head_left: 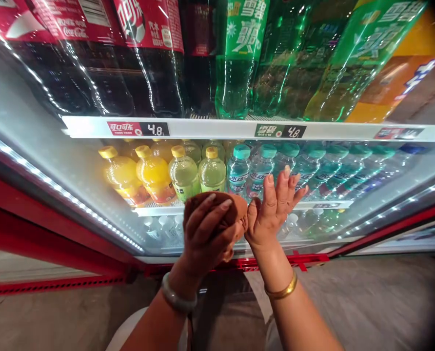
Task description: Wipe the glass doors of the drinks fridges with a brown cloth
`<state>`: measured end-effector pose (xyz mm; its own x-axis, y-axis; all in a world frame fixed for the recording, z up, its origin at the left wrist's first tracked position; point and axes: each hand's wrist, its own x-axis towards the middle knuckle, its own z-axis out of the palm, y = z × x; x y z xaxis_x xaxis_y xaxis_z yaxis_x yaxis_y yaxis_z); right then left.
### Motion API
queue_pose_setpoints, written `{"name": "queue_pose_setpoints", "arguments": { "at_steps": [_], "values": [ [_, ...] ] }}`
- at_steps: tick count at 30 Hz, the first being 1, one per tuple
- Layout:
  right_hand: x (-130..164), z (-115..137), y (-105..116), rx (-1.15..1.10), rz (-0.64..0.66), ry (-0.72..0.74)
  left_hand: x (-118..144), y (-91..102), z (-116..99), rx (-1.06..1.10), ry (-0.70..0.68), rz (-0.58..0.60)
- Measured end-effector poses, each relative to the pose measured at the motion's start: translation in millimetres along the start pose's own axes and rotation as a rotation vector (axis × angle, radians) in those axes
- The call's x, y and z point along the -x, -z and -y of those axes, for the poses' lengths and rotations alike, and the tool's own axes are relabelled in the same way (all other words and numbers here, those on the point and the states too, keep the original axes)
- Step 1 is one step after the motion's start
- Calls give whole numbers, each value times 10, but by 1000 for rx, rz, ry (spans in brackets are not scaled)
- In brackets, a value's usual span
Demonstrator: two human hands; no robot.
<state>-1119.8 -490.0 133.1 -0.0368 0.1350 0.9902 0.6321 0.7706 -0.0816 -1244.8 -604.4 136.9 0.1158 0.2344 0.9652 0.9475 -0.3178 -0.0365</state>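
brown cloth point(217, 207) bunched in left hand point(206, 234), no clear long axis.

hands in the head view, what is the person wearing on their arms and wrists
Both forearms are bare, with no sleeves showing. The left hand has a smooth, thick, pale grey-green bangle around its wrist. The right hand has a thinner gold-coloured bangle on its wrist. No gloves, rings or watch are visible.
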Motion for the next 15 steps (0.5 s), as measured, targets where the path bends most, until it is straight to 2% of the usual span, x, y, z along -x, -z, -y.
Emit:
{"name": "queue_pose_setpoints", "arguments": {
  "at_steps": [1, 4, 6, 8, 10, 13, 15],
  "values": [
    [-3, 2, -1, 11, -3, 2, -46, 66, 63, -10, 0, -10],
    [-11, 8, -3, 21, -10, 11, -132, 289, 296, -125, 86, -154],
    [-14, 6, -2, 13, -13, 15, -114, 340, 366, -179, 152, -211],
    [-15, -2, -3, 10, -10, 16, -38, 257, 302, -194, 196, -236],
    [-12, -15, -7, 10, -10, 20, 59, 77, 130, -168, 211, -235],
    [-3, -39, -18, 10, -31, 36, 144, -161, -140, -46, 92, -67],
    [5, -51, -22, 24, -36, 35, 120, -168, -199, -30, 54, -2]
  ]
}}
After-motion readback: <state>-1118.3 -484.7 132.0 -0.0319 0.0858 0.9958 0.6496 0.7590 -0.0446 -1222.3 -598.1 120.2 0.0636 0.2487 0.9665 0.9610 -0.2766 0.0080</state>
